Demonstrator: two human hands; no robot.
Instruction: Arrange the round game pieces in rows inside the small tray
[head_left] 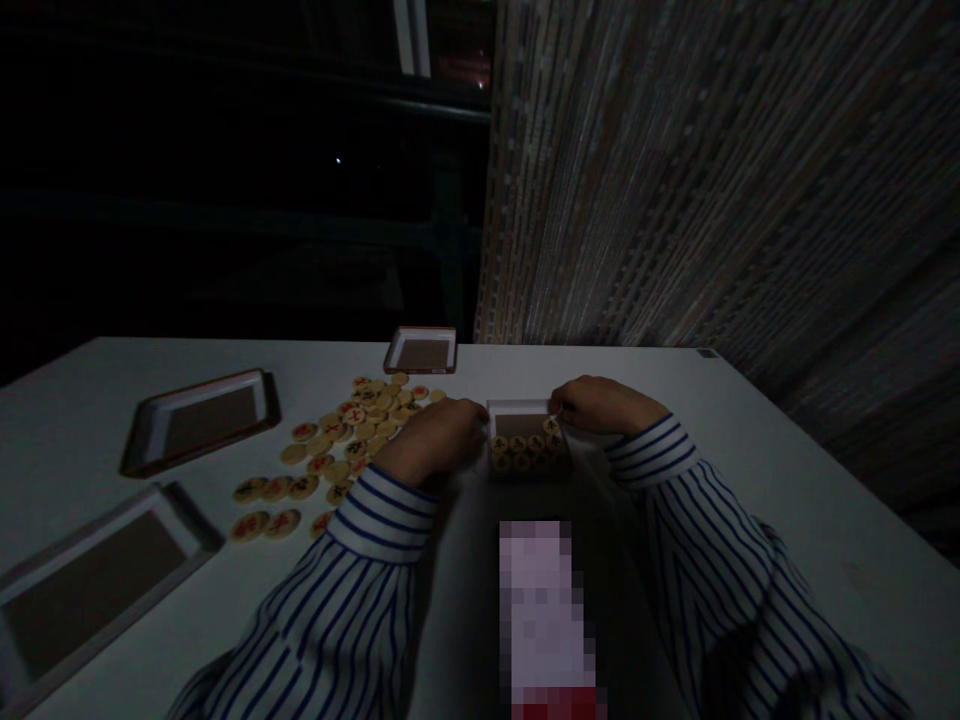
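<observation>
While marked discs [535, 443] lay rowed in the small box [517, 425], left hand [439, 438] and right hand [611, 405] flanked it; fingers [570, 402] curled, pinching or not, couldn't tell.

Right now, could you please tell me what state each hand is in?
Left hand: curled at the left edge of the box; grip cannot be told.
Right hand: curled at its right edge; grip cannot be told.

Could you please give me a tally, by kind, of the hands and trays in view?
Hands: 2 (left hand, right hand)
Trays: 4 (middle tray, far tray, left rear tray, left front tray)
Total: 6
</observation>
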